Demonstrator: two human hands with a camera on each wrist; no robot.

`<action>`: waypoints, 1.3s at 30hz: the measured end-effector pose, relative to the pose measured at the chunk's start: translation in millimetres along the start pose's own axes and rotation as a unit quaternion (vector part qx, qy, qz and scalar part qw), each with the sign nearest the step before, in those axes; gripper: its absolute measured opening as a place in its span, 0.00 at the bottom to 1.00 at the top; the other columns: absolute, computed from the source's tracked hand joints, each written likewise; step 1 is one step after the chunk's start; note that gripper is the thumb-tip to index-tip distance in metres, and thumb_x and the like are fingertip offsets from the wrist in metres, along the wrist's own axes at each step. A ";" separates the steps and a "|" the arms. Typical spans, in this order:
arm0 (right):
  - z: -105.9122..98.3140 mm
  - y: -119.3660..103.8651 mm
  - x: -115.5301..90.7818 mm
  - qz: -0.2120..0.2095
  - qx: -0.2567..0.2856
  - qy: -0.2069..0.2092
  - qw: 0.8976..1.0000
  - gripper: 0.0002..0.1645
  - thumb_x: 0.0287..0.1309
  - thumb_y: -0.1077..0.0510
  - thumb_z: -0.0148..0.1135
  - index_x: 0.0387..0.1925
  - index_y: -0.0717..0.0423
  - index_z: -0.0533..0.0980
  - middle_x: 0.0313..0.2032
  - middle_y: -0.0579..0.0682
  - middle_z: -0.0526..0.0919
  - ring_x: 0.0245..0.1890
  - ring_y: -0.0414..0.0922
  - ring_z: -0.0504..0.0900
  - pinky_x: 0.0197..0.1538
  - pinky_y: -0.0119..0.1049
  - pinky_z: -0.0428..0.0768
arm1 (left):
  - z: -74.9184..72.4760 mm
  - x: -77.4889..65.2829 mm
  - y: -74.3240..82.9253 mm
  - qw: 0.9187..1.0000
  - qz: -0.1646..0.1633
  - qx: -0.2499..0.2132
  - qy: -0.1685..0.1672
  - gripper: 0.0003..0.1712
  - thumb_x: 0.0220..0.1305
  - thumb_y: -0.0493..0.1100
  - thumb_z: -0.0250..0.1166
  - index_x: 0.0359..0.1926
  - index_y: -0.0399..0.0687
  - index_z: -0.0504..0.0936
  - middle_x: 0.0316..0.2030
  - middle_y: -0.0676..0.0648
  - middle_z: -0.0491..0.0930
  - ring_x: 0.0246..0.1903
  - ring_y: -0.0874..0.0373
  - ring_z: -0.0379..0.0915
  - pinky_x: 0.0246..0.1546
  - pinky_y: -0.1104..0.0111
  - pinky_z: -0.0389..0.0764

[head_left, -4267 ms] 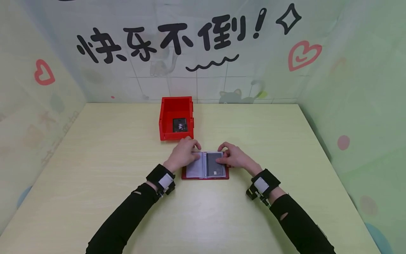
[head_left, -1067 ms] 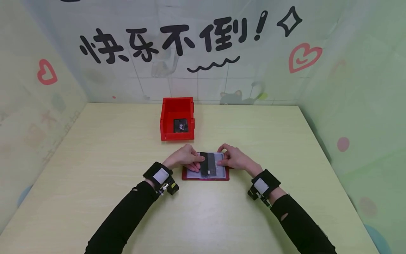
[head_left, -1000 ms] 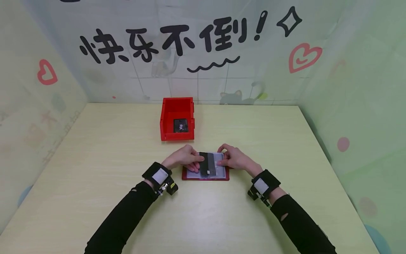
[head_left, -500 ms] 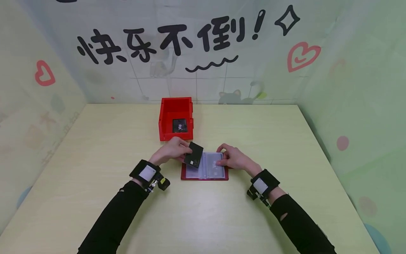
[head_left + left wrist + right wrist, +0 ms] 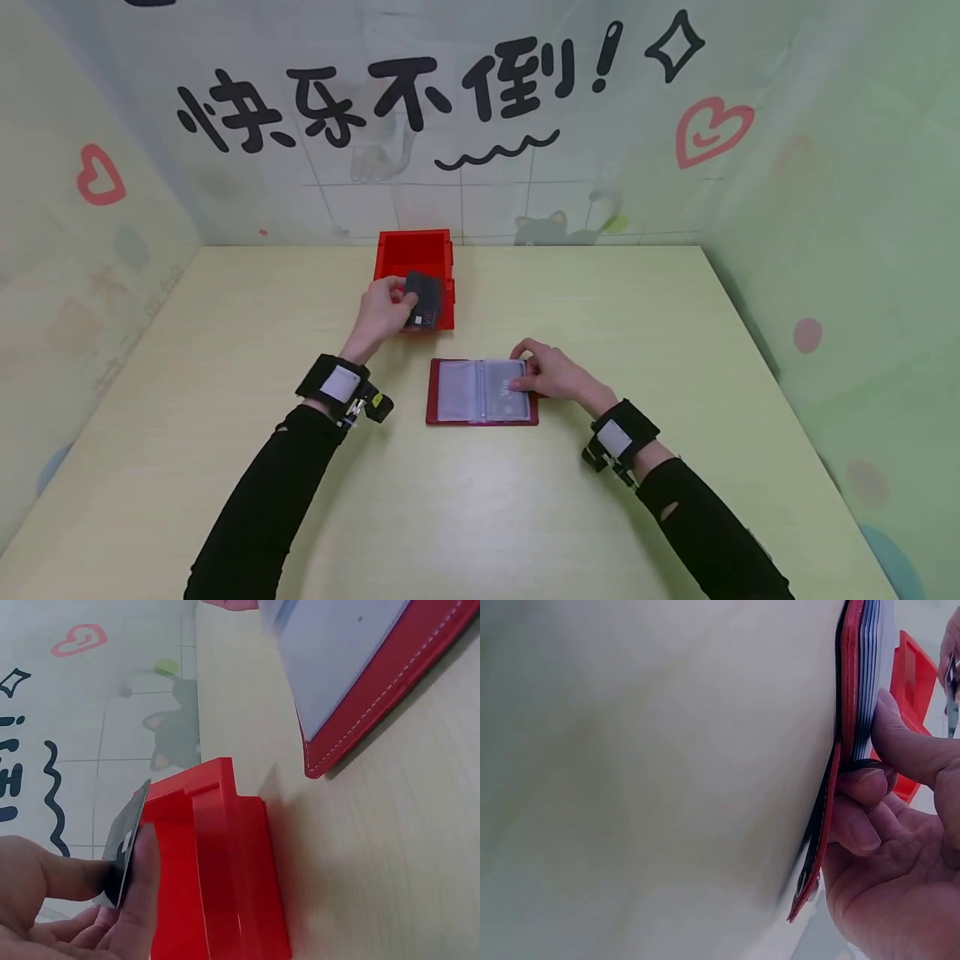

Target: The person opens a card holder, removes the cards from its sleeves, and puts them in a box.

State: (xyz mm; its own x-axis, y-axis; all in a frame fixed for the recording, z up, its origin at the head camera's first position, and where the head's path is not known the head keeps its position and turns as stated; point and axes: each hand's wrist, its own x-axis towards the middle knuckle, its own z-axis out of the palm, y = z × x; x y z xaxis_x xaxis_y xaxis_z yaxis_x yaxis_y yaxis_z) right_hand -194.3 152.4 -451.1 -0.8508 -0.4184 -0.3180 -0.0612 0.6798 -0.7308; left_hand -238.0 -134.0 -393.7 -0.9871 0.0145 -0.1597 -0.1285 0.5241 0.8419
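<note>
"What's left of centre?"
"The left hand [image 5: 378,313], thumb and fingers pinching a black VIP card [image 5: 424,298] over the red storage bin [image 5: 412,248]."
"Just below centre?"
"A red card holder [image 5: 480,404], spread flat, right side gripped by the right hand [image 5: 557,372]."

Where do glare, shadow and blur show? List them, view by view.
Head: a pale sheen on the near middle of the tabletop; left wrist: a soft shadow beside the red bin, with stitching crisp on the open card holder but one page edge hazy; right wrist: broad, soft-edged shadows across the tabletop.
</note>
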 end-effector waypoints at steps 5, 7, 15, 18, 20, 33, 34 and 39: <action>0.8 0.0 2.7 -0.011 -0.005 -0.003 1.000 0.25 0.62 0.56 0.68 0.56 0.58 0.70 0.25 0.48 0.68 0.28 0.43 0.71 0.33 0.32 0.68 | 3.6 14.3 1.0 0.999 -0.008 -0.010 0.052 0.28 0.74 0.37 0.52 0.72 0.35 0.64 0.55 0.33 0.72 0.53 0.43 0.70 0.56 0.56 0.80; 1.0 -0.5 3.3 -0.010 -0.006 -0.003 1.000 0.25 0.62 0.56 0.68 0.56 0.58 0.70 0.25 0.48 0.69 0.28 0.43 0.72 0.33 0.32 0.68 | 4.8 21.1 0.7 0.998 -0.012 -0.015 0.067 0.29 0.74 0.36 0.51 0.73 0.34 0.62 0.59 0.31 0.71 0.56 0.41 0.70 0.61 0.53 0.78; 1.9 -0.5 4.2 -0.005 -0.007 -0.005 1.000 0.25 0.62 0.56 0.68 0.56 0.57 0.69 0.27 0.49 0.72 0.30 0.43 0.74 0.33 0.31 0.69 | 16.1 40.9 -3.4 0.996 -0.021 0.000 0.084 0.37 0.67 0.31 0.52 0.74 0.37 0.53 0.68 0.30 0.67 0.64 0.36 0.67 0.68 0.47 0.72; 2.7 -0.4 3.9 -0.003 -0.004 -0.007 1.000 0.25 0.62 0.56 0.68 0.56 0.57 0.69 0.27 0.49 0.72 0.30 0.43 0.75 0.33 0.31 0.69 | 22.0 45.1 -4.8 0.996 -0.027 0.007 0.081 0.36 0.65 0.31 0.54 0.72 0.38 0.55 0.66 0.29 0.69 0.62 0.34 0.69 0.65 0.46 0.74; 3.2 -0.5 3.6 -0.003 -0.003 -0.007 1.000 0.25 0.62 0.56 0.69 0.56 0.57 0.69 0.27 0.49 0.72 0.29 0.43 0.75 0.33 0.31 0.69 | 25.2 47.5 -5.4 0.996 -0.032 0.022 0.078 0.33 0.65 0.32 0.54 0.70 0.36 0.59 0.66 0.29 0.69 0.62 0.35 0.69 0.65 0.46 0.74; 0.2 -3.1 -2.0 -0.009 0.001 -0.009 1.000 0.23 0.63 0.57 0.68 0.55 0.59 0.70 0.24 0.48 0.70 0.26 0.42 0.72 0.32 0.32 0.68 | 38.6 65.5 -13.2 0.988 -0.039 0.127 0.078 0.19 0.64 0.34 0.60 0.55 0.31 0.77 0.55 0.30 0.80 0.50 0.37 0.78 0.53 0.49 0.82; -0.3 -2.7 -1.8 -0.011 0.000 -0.008 1.000 0.24 0.62 0.57 0.68 0.55 0.59 0.70 0.24 0.48 0.69 0.26 0.42 0.71 0.32 0.32 0.68 | 40.0 64.6 -12.1 0.987 -0.039 0.136 0.082 0.18 0.64 0.34 0.60 0.54 0.32 0.77 0.54 0.31 0.80 0.49 0.38 0.78 0.52 0.50 0.83; -1.7 -0.8 -0.9 -0.013 -0.003 -0.006 1.000 0.24 0.62 0.57 0.68 0.55 0.59 0.70 0.24 0.48 0.69 0.26 0.42 0.71 0.32 0.32 0.68 | 47.6 60.6 -8.2 0.979 -0.042 0.181 0.085 0.14 0.64 0.37 0.62 0.49 0.33 0.78 0.46 0.32 0.81 0.43 0.40 0.76 0.47 0.49 0.84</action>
State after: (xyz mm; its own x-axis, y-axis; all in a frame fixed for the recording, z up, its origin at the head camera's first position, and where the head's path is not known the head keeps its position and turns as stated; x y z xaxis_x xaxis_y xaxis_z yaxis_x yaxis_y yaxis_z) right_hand -194.4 153.3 -449.2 -0.8421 -0.4437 -0.3066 -0.0866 0.6724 -0.7351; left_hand -292.2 -96.8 -434.8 -0.9803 -0.1670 -0.1056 -0.1970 0.7852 0.5870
